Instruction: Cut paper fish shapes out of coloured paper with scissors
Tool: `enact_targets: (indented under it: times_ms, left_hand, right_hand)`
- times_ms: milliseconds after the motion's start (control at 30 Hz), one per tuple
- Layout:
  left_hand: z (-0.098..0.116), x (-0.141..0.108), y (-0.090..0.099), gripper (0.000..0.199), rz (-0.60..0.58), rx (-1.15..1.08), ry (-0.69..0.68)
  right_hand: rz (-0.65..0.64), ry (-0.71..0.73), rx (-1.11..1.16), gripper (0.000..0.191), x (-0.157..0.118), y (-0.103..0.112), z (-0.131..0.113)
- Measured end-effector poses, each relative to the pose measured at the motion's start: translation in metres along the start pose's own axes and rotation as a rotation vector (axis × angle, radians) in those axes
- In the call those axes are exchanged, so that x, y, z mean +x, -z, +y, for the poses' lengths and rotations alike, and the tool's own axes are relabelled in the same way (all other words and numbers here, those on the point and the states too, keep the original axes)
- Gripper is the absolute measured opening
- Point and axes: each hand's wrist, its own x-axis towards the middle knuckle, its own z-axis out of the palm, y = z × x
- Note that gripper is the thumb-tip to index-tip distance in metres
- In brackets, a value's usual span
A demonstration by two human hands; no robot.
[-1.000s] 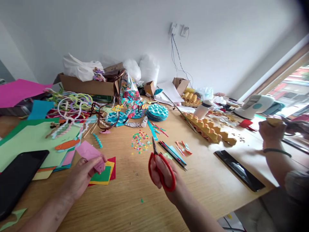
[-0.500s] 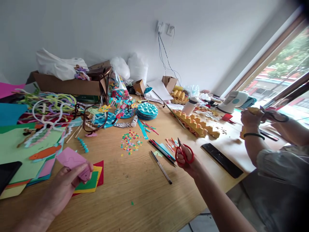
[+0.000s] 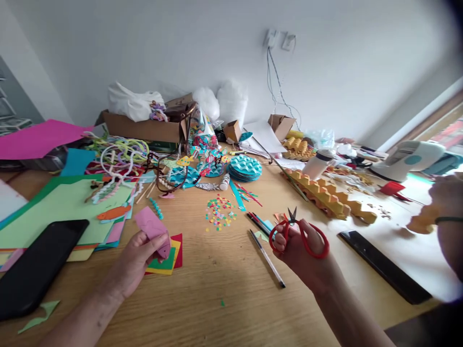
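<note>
Between the thumb and fingers of my left hand (image 3: 139, 260) is a piece of pink paper (image 3: 151, 225) with a fish outline drawn on it. Beneath that hand lie green, yellow and red paper squares (image 3: 178, 248) on the table. My right hand (image 3: 304, 253) grips red-handled scissors (image 3: 314, 251), fingers through the loops and blades parted, pointing up and away. The scissors are apart from the pink paper. Just left of my right hand lie a pen (image 3: 266, 258) and several coloured pencils (image 3: 257, 226).
Paper confetti (image 3: 220, 212) is scattered mid-table. Coloured sheets (image 3: 72, 202) and a black phone (image 3: 39, 265) lie at left. Blue scalloped discs (image 3: 244, 167), yellow egg cartons (image 3: 318, 195) and a black bar (image 3: 383, 266) are farther off. Another person's hand (image 3: 448, 202) is at right.
The view has turned left, so the table contents shift rightward. The scissors have gone from nearly closed to open blades as my right hand turned. My left hand still holds the pink paper.
</note>
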Motion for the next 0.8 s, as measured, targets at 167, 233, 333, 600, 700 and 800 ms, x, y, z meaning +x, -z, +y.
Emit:
enact_targets:
  times_ms: [167, 233, 333, 600, 700, 800]
  left_hand:
    - [-0.001, 0.001, 0.003, 0.026, -0.083, 0.060, -0.046]
    - [-0.002, 0.001, 0.003, 0.027, -0.083, 0.060, -0.058]
    - [-0.002, -0.001, 0.002, 0.026, -0.096, 0.059, -0.067]
    - [0.002, -0.006, 0.000, 0.020, -0.080, 0.002, -0.037]
    - [0.000, -0.005, 0.002, 0.020, -0.119, 0.056, -0.104]
    - [-0.001, -0.003, 0.004, 0.016, -0.129, 0.150, -0.140]
  right_hand:
    - [0.003, 0.037, -0.023, 0.037, 0.005, 0.007, 0.010]
    - [0.016, 0.154, -0.138, 0.039, 0.002, 0.003, 0.013]
    - [0.007, 0.292, -0.429, 0.032, -0.004, -0.015, 0.020]
    - [-0.213, 0.230, -0.615, 0.017, 0.009, -0.094, 0.051]
    - [-0.311, 0.247, -0.661, 0.015, 0.023, -0.118, 0.064]
    - [-0.371, 0.219, -0.725, 0.015, 0.035, -0.136, 0.075]
